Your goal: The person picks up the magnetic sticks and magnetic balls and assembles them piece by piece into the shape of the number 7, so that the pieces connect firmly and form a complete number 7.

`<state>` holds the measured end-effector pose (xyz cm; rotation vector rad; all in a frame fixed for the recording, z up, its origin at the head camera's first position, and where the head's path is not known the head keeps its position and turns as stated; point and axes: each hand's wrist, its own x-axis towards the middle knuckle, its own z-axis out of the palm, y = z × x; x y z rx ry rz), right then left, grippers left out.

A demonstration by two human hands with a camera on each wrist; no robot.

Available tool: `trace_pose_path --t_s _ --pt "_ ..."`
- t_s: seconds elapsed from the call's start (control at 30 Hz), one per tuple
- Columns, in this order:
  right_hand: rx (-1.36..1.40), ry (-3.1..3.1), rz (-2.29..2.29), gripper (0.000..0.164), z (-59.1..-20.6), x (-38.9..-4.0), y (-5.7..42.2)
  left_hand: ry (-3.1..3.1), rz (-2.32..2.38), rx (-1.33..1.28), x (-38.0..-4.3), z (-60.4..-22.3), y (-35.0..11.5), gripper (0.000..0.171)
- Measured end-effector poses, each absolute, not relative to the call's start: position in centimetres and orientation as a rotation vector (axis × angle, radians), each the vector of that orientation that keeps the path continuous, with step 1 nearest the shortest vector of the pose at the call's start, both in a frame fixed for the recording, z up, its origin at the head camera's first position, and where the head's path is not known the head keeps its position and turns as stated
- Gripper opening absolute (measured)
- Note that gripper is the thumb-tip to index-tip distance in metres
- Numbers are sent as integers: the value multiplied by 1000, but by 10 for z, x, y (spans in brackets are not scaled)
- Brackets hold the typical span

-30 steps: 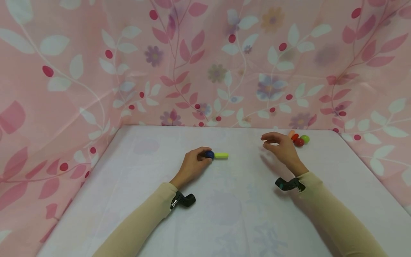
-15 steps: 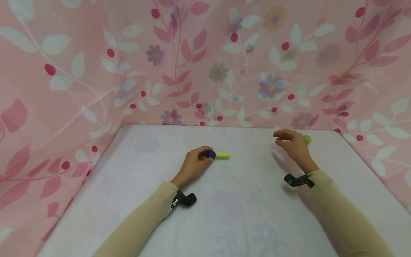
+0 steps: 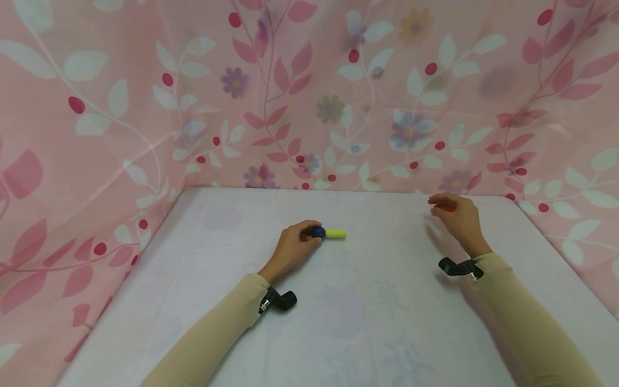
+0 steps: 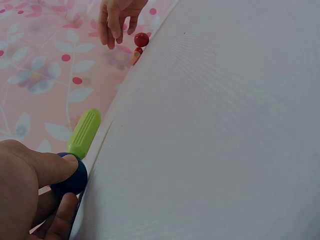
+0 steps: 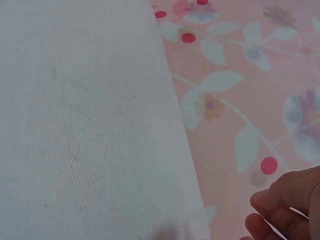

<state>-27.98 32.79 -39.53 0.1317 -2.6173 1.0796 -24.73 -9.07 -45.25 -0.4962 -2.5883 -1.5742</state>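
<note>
My left hand [image 3: 291,248] pinches a dark blue ball [image 3: 318,232] between thumb and fingers near the middle of the table. From the ball's far side a lime-green ribbed rod [image 4: 84,134] sticks out, end against the ball. At the back right hovers my right hand [image 3: 461,221], fingers loosely bent and holding nothing. Part of a red piece [image 3: 447,208] shows between its fingers in the head view. In the left wrist view, a red ball [image 4: 141,39] and an orange rod [image 4: 135,58] lie just below that hand. The right hand hides the green ball.
A white cloth covers the table [image 3: 348,312]. Pink floral fabric [image 3: 309,97] hangs behind it and along the sides. Each wrist carries a small black camera, one on the left [image 3: 280,300] and one on the right [image 3: 459,267].
My right hand has moved right and slightly back, over the group of coloured pieces, covering most of them in the head view. The left hand stays in place on the blue ball.
</note>
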Motion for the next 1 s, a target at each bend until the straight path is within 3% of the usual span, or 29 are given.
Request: trace_pose_path --t_s 1.0 --pt "-65 -2613 984 30 -412 -290 371 -2599 -1568 -498 -250 -454 -92 37"
